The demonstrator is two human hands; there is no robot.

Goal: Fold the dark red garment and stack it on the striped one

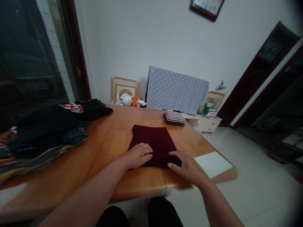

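Observation:
A dark maroon garment, folded into a rough rectangle, lies on the wooden table in front of me. At its near left part my left hand is closed, with thumb and fingers on a fold of the cloth. My right hand grips the near right corner, its thumb below and its index finger above the folded edge. The near edge of the cloth looks thicker, with a rolled or doubled layer between the hands. What kind of garment it is cannot be made out.
A heap of dark clothes covers the table's left side. Folded clothes with a striped one on top sit at the far right. A white sheet lies near the right edge. Beyond stand a dotted cloth cover and white drawers.

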